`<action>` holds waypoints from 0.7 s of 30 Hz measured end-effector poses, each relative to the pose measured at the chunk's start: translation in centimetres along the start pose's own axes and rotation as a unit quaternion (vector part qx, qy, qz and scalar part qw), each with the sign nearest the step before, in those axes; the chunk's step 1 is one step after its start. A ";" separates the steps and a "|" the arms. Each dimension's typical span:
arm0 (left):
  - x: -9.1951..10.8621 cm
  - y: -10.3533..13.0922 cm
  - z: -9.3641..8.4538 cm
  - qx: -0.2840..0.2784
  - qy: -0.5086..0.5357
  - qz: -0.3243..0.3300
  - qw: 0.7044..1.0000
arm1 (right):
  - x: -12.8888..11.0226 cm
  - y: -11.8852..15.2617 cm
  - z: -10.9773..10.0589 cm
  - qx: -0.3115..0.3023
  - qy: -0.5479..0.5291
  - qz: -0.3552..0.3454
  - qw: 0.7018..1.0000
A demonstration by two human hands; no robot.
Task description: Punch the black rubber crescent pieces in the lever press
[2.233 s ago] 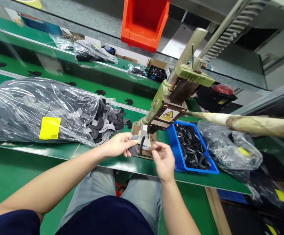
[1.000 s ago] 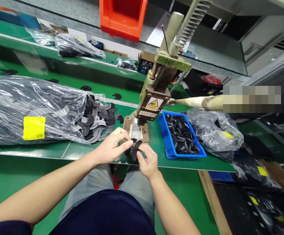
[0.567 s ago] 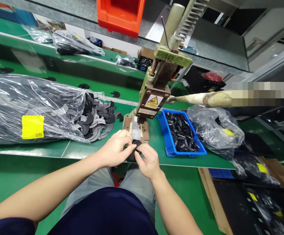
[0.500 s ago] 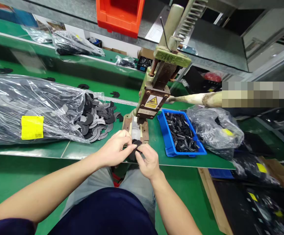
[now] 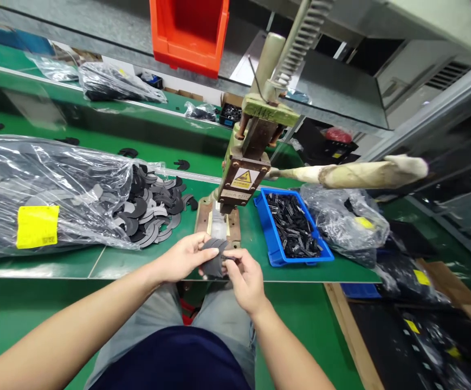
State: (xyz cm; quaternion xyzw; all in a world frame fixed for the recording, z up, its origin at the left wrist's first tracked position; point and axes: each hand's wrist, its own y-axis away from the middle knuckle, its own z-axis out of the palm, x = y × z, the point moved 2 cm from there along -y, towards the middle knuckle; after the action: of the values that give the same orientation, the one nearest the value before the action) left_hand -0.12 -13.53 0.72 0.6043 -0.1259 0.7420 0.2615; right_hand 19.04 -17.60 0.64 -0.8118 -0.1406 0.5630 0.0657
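One dark grey piece between the two hands, both grasping it, just before the press

Matt piece, crinkly plastic bag, metal press; glossy bench

A yellow warning triangle marks the press, the lettering below unreadable.

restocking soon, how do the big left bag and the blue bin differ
The big bag is see-through, creased plastic; the blue bin is opaque and rigid. The big bag bears a yellow label; the blue bin shows none. Curved pieces spill from the big bag; narrow pieces lie in the blue bin. Both rest on the green bench.
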 end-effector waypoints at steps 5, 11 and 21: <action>-1.2 -0.3 -0.8 0.020 -0.082 0.025 0.996 | -0.1 -1.1 -1.5 -0.009 0.000 0.092 0.996; -5.1 0.2 -4.7 0.141 -0.252 0.054 0.956 | 2.1 -8.5 -7.9 0.030 0.110 0.129 0.985; -7.1 0.4 -5.0 0.120 -0.349 0.069 0.927 | 4.0 -29.4 -19.5 0.175 0.350 0.078 0.917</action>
State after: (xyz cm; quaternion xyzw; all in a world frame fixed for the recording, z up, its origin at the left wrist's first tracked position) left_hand -3.52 -13.00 -7.21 0.8415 -0.1608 0.5103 0.0745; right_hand 33.99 12.56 11.82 -0.9408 0.0562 0.2621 0.2073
